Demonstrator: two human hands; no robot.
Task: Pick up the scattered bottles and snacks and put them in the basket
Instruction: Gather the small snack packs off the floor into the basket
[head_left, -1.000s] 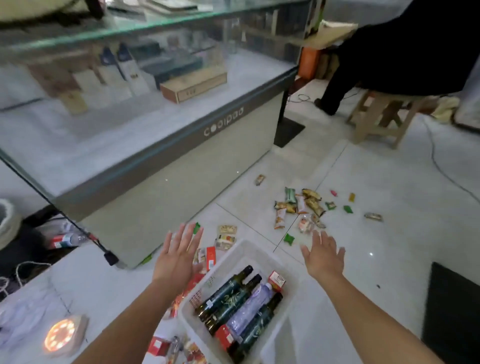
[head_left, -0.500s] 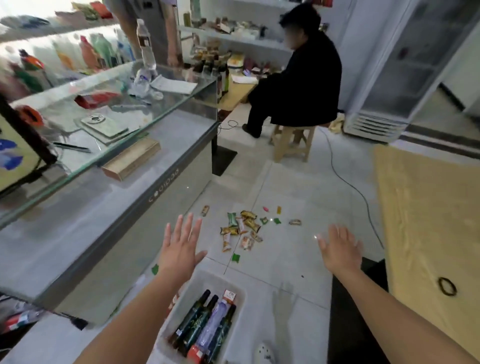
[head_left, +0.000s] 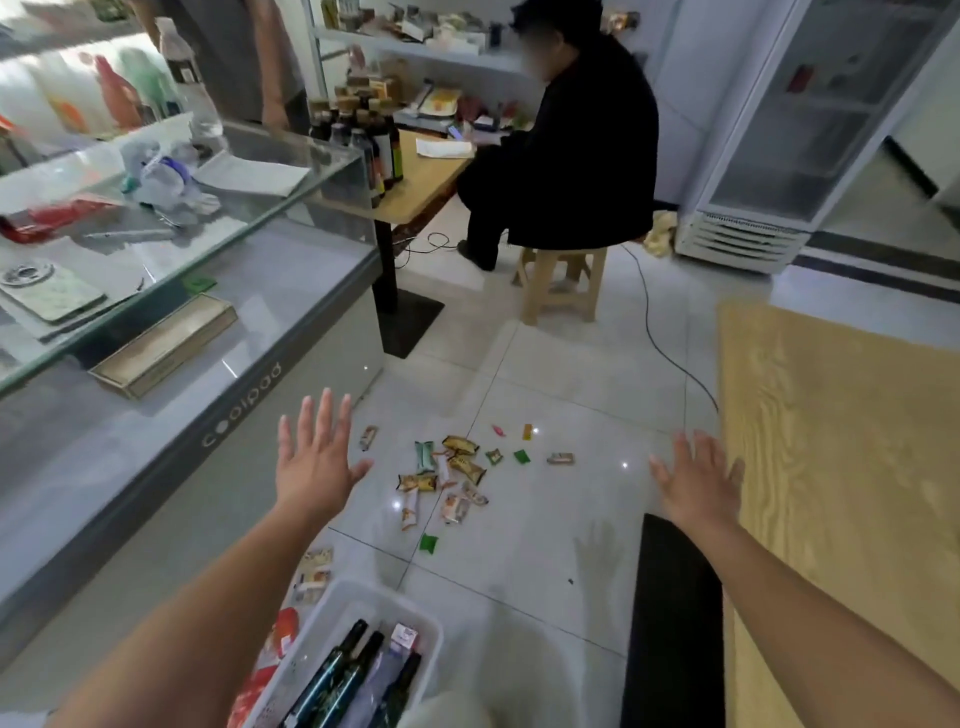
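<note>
Both hands empty, fingers spread flat; left hand (head_left: 317, 462) hangs beyond the basket (head_left: 382, 597), right hand (head_left: 698, 480) well off to its right; snack packets (head_left: 447, 473) lie on the tile (head_left: 545, 525) past the basket's far rim, nearer my left; small crinkly foil sachets, long axes mixed; dark glossy bottles (head_left: 337, 675) already lie inside the basket.

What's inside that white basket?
Three dark bottles, a pale purple one and a small red-and-white box lie in the basket. Their lower ends run out of frame; anything beneath is covered.
</note>
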